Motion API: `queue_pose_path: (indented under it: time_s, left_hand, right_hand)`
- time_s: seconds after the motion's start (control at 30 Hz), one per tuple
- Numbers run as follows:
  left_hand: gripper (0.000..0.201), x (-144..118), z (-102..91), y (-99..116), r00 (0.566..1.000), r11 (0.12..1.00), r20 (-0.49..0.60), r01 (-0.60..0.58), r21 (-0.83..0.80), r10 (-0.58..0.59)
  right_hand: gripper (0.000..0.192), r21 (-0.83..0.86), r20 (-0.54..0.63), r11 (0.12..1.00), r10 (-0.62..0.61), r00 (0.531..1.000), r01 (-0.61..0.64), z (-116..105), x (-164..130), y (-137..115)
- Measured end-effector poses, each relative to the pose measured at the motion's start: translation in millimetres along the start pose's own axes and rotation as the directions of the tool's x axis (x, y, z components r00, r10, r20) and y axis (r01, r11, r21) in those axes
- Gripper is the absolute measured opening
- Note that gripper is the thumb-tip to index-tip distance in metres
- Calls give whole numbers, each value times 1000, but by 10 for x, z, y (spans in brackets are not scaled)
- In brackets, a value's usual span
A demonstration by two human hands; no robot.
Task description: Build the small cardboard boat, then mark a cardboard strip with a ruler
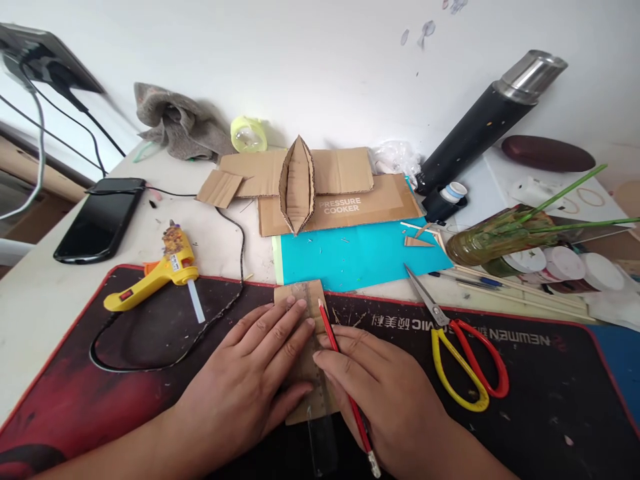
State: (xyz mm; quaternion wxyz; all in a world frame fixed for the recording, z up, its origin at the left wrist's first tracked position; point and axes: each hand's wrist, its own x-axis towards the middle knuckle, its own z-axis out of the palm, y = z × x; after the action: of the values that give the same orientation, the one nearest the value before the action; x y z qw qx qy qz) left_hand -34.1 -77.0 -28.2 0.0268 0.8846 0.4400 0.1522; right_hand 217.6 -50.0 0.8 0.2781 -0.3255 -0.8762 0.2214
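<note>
My left hand (255, 373) lies flat, fingers spread, pressing a clear ruler (320, 400) onto a small cardboard strip (300, 293) on the black and red mat (550, 400). My right hand (395, 400) grips a red pencil (340, 360), whose tip rests on the strip beside the ruler's edge. The ruler's lower end pokes out between both hands. Most of the strip is hidden under my hands.
A yellow glue gun (155, 277) with its black cord lies left on the mat; yellow and red scissors (465, 353) lie right. Behind are a cyan sheet (350, 257), flat cardboard with a cardboard boat (297, 183), a phone (100, 217), a black flask (480, 127) and a green bottle (495, 240).
</note>
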Motion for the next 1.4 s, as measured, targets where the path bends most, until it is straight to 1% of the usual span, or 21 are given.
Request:
queue_pose_path:
  time_s: [0.13,0.27,0.37,0.7,0.87,1.07,1.27,1.4]
  left_hand:
    - [59,1,-9,-11,1000,999,14,-25,21,25]
    - [60,-16,6,-10,1000,1000,18,-9,10,9]
    - [60,-21,11,-8,1000,1000,15,-14,18,14]
    - [58,11,-20,-11,999,999,10,-36,37,36]
    - [58,7,-18,-12,1000,1000,10,-19,22,19]
    - [56,13,-7,-10,1000,1000,-17,-16,23,17]
    - [57,-13,-4,17,999,1000,-37,-14,21,14]
    - [53,-80,-45,42,999,1000,-45,-18,24,19]
  right_hand:
    - [31,-9,-2,1000,3,1000,-3,18,-4,22]
    - [33,-29,39,999,30,999,-29,58,-29,39]
    - [35,-33,46,999,45,998,-44,76,-39,35]
    - [34,-81,82,996,33,996,-26,92,-80,18]
    - [33,-95,78,995,31,996,-24,101,-69,11]
    - [33,-110,72,994,17,997,-9,115,-79,10]
    - [37,-97,88,995,29,996,-20,109,-87,21]
    - [38,-34,89,999,40,995,-37,65,-55,39]
